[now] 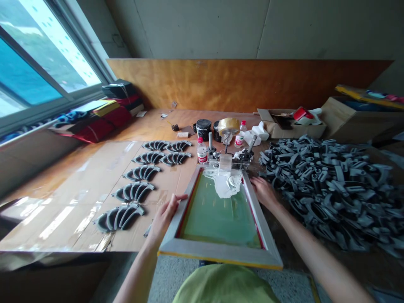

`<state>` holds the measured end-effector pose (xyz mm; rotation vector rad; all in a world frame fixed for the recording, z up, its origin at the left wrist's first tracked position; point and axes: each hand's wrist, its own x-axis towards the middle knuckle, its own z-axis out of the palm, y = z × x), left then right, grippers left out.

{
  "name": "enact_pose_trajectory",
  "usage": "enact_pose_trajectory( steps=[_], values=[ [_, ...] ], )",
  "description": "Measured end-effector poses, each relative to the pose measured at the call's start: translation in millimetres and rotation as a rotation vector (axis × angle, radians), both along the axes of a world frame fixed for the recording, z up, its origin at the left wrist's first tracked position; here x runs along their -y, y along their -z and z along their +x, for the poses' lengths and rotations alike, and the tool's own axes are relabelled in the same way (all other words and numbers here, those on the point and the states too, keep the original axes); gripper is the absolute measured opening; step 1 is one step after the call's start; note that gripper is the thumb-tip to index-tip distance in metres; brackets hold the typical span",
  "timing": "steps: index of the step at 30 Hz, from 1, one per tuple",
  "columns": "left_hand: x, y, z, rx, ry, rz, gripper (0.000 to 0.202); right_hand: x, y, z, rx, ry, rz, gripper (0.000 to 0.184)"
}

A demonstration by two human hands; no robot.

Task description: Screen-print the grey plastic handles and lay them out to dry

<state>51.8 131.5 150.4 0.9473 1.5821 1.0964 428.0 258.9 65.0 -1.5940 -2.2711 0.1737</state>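
Observation:
A silk-screen printing frame (219, 247) with green mesh tilts in front of me, with white ink (225, 185) smeared over its far end. My left hand (166, 212) is at the frame's left edge, thumb side against the rim and the other fingers curled, partly hidden. My right hand (263, 191) lies beside the far right edge, fingers stretched toward the frame; their tips are partly hidden. A metal clamp (243, 160) stands at the far end of the frame. What lies under the screen is hidden.
Rows of curved grey plastic parts (139, 191) lie on cardboard (85, 185) at left. A large heap of grey parts (328, 185) fills the right. Behind the clamp stand a bottle (202, 151), black tub (203, 129), tape roll (229, 125) and open carton (292, 129).

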Motion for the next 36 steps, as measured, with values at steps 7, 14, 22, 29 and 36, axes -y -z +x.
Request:
enact_pose_trajectory(
  steps=[7,14,22,29,36],
  values=[
    [22,88.0,10,0.038,0.056,-0.150,0.088,-37,-65.5,-76,0.001,-0.150,0.179,0.060],
    [20,110.4,6,-0.010,0.082,-0.168,0.076,-35,-71.2,-113,0.343,-0.116,-0.198,0.018],
    [22,110.4,9,-0.022,0.077,-0.178,0.069,-2,-52.6,-105,0.322,-0.140,-0.100,0.015],
    [24,109.7,10,0.001,0.076,-0.162,0.067,38,-50.4,-82,0.267,-0.518,-0.074,0.024],
    [23,105.4,13,0.007,0.046,-0.144,0.069,11,-69.8,-75,0.203,-0.602,-0.106,0.020]
  ],
)
